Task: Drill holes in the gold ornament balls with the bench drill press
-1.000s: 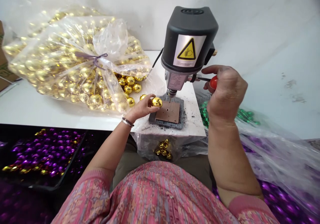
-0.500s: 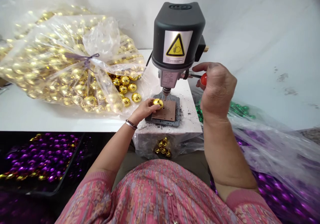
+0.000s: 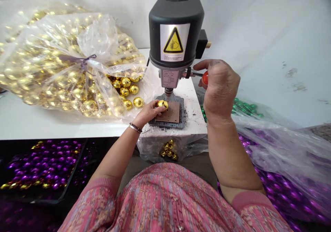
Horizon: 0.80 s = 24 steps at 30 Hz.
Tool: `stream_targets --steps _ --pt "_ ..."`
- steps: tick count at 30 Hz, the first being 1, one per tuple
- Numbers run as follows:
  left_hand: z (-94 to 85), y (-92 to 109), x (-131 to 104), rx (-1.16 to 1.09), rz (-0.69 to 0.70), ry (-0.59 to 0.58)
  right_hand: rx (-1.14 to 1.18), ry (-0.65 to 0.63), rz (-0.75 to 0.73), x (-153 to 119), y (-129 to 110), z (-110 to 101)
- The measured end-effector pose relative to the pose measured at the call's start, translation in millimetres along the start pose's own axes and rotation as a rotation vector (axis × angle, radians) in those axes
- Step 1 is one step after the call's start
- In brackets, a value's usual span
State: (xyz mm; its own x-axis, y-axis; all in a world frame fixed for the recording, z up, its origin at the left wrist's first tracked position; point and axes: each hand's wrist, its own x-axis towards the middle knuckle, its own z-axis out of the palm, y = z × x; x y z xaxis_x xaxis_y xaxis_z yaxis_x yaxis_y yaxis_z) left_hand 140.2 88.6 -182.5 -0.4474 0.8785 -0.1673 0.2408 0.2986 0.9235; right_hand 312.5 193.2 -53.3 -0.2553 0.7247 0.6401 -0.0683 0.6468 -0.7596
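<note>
My left hand [image 3: 152,111] pinches a shiny gold ball [image 3: 162,104] over the left part of a brown plate [image 3: 172,113], on the grey base [image 3: 181,121] of a black press machine [image 3: 176,14]. The machine's narrow tip [image 3: 169,91] is just above and beside the ball; whether they touch I cannot tell. On the right, my right hand [image 3: 221,87] is curled round the red knob [image 3: 205,77] of the machine's side lever, its index finger stretched along the lever.
A tied clear bag [image 3: 88,35] of gold balls fills the white table's [image 3: 103,130] left side. Several gold balls [image 3: 169,151] lie in plastic below the front edge. Purple balls [image 3: 46,163] sit in a black tray at left; green [image 3: 245,108] and purple balls [image 3: 281,190] are at right.
The view has shifted a little, with the machine now slightly further left and higher in the picture. Both hands keep their holds on the gold ball and the red knob.
</note>
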Motion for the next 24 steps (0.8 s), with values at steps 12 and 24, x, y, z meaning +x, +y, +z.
stream_targets --steps 12,24 --pt "17.7 19.0 -0.4 0.415 0.131 0.055 0.108 -0.016 0.004 -0.3 -2.8 -2.6" --pt "18.8 12.5 0.5 0.358 0.140 0.040 -0.155 -0.039 -0.127 -37.5 20.3 -7.8"
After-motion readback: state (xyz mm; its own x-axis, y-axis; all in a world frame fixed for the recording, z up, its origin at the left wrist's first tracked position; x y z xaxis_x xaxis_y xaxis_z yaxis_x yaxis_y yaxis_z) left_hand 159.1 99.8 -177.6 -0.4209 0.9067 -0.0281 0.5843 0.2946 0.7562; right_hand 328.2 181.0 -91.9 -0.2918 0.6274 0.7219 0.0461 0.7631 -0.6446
